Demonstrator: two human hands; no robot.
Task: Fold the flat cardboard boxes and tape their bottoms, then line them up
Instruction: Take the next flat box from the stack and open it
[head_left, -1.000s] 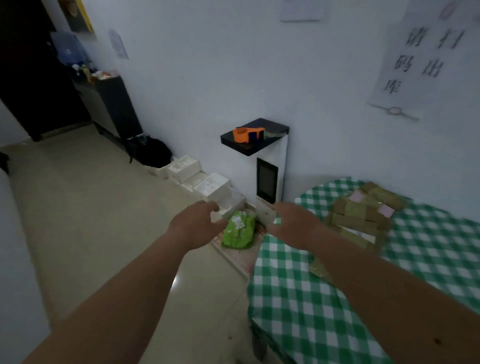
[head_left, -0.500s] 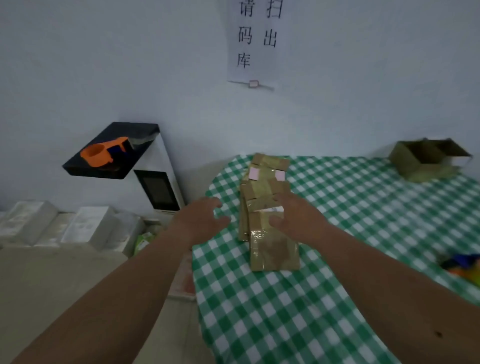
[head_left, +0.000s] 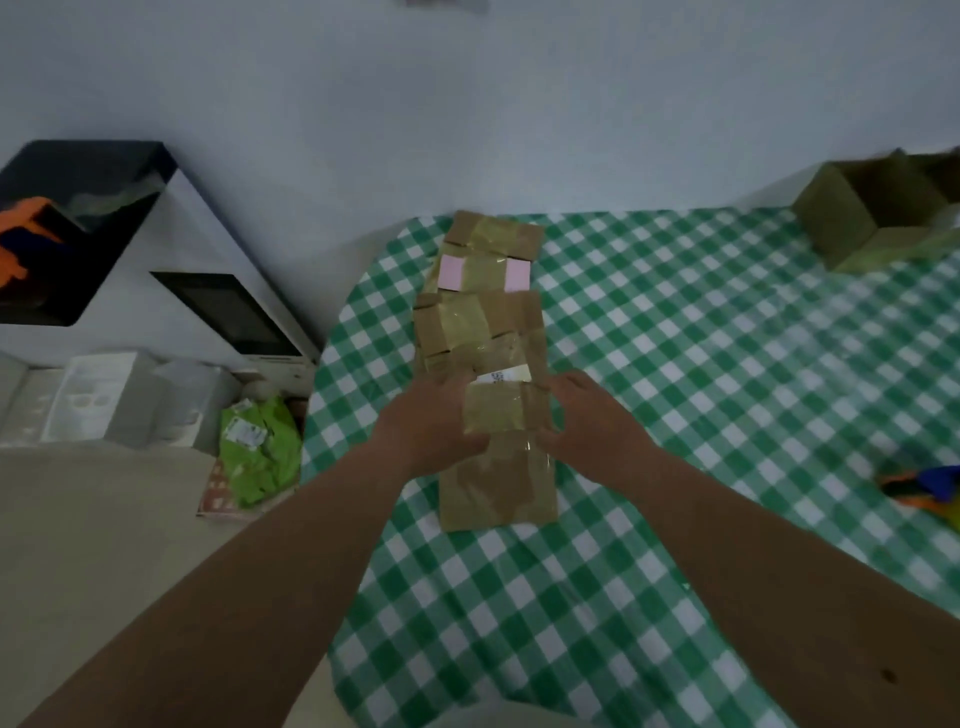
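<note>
Both forearms reach forward over the green checked tablecloth (head_left: 675, 364). The left hand (head_left: 431, 426) and right hand (head_left: 592, 421) grip opposite sides of one flat cardboard box (head_left: 498, 413) in the row of flattened boxes (head_left: 483, 312) near the table's left edge. A folded open box (head_left: 872, 213) sits far right; bare cloth lies between.

matt brown cardboard boxes (head_left: 491, 358), glossy tape strips; checked cloth tablecloth (head_left: 727, 389).

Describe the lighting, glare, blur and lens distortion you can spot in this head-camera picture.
Head view: dim, bluish light throughout; tape on the flat cardboard boxes shows glare; the folded box and orange tape holder at the edges are smeared; the wide lens bends the table edge and stretches both forearms.
</note>
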